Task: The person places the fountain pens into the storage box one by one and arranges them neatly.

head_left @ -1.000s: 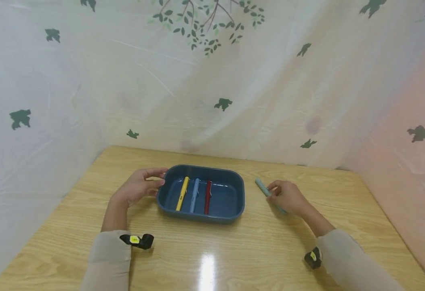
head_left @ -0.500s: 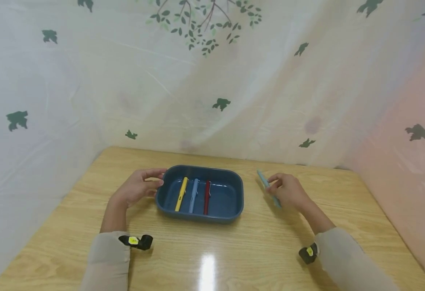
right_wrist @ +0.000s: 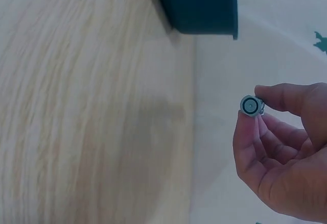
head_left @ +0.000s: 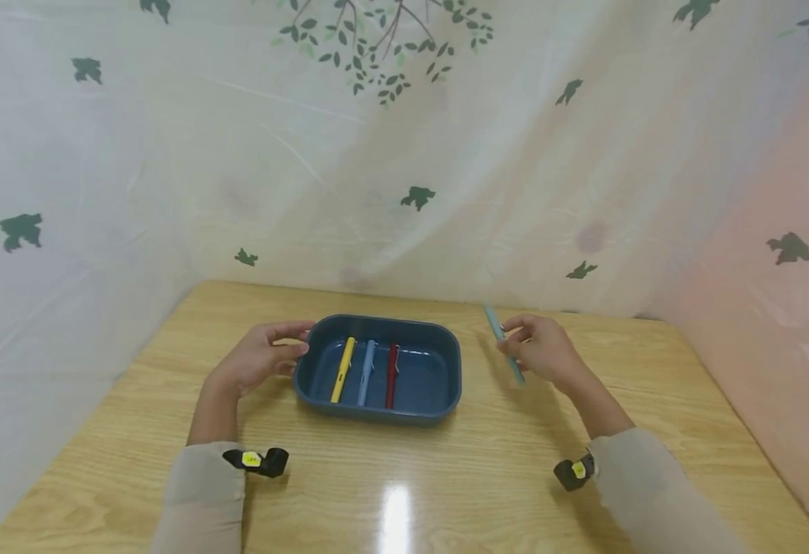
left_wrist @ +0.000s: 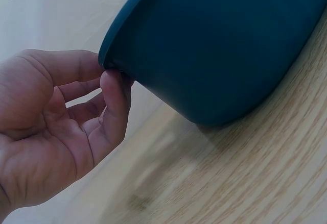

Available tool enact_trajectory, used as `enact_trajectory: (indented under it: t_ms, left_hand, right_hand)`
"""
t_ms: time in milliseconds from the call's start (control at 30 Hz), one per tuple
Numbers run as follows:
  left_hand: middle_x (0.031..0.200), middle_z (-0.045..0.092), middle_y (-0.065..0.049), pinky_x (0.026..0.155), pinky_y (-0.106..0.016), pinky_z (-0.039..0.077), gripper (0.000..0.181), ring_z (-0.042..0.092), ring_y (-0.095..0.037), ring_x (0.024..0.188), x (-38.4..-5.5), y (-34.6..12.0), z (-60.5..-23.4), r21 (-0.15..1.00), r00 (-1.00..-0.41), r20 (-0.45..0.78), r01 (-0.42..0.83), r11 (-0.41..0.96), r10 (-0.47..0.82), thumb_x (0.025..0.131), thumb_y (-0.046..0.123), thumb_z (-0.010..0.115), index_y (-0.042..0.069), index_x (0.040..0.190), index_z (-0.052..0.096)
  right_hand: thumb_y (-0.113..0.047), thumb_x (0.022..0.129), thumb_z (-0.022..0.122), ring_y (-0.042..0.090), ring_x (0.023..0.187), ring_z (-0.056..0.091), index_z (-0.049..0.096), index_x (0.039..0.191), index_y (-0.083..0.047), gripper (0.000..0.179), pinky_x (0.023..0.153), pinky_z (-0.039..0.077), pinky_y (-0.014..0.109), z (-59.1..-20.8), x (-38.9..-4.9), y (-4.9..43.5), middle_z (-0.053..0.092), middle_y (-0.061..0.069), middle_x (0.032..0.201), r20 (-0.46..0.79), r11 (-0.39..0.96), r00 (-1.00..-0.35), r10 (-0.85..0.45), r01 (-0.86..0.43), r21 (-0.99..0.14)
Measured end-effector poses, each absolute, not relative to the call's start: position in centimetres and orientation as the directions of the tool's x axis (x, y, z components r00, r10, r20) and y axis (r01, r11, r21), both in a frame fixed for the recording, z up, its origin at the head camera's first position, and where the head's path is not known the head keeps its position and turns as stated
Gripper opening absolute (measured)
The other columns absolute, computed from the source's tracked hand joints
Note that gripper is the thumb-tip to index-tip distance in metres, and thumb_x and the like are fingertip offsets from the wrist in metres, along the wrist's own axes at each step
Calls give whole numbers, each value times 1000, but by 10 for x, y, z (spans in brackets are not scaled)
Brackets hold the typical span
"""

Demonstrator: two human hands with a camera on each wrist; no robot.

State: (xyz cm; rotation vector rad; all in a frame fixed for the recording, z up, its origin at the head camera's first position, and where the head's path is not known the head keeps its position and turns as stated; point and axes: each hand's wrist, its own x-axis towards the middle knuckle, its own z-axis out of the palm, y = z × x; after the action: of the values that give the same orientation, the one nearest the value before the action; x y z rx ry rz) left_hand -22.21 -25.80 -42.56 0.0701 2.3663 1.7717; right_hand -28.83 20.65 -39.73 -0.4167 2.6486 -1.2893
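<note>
A dark blue rectangular box (head_left: 377,414) without a lid stands on the table. Inside, side by side, lie a yellow pen (head_left: 343,369), a light blue pen (head_left: 366,373) and a dark red pen (head_left: 392,375) with a wire clip. My left hand (head_left: 262,358) grips the box at its left rim, thumb and index finger right at the edge in the left wrist view. To the right of the box, my right hand (head_left: 543,350) pinches a pale green pen (head_left: 504,344) between thumb and fingers, raised above the table. The right wrist view shows the pen end-on.
The wooden table (head_left: 335,485) reaches back to a pale curtain (head_left: 294,154) printed with leaves and birds. A black wrist camera (head_left: 259,460) sits on the left sleeve, another camera (head_left: 574,471) on the right sleeve.
My right hand has lifted the pale green pen off the table and moved it up, slightly left and away from me. The left hand and the box keep their place.
</note>
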Motion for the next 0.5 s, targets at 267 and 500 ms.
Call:
enact_trajectory:
  t_ms: [267, 500]
  left_hand:
    - [153, 47, -19, 90, -38, 58, 51, 58, -30, 122, -222, -258, -425, 952, -982, -118, -70, 298, 145, 102, 14, 64, 5, 150, 50]
    - [154, 47, -19, 90, -38, 58, 51, 57, -31, 124, -221, -257, -424, 949, -983, -118, -69, 309, 144, 102, 14, 64, 5, 150, 50]
  right_hand:
    - [-11, 96, 72, 25, 80, 71, 62, 128, 5, 37, 67, 63, 39, -384, -286, 184, 71, 17, 99, 14, 539, -946, -323, -196, -819]
    - [-8, 94, 72, 25, 79, 72, 61, 125, 3, 35, 71, 63, 43, -376, -278, 160, 72, 16, 95, 9, 482, -946, -324, -173, -859]
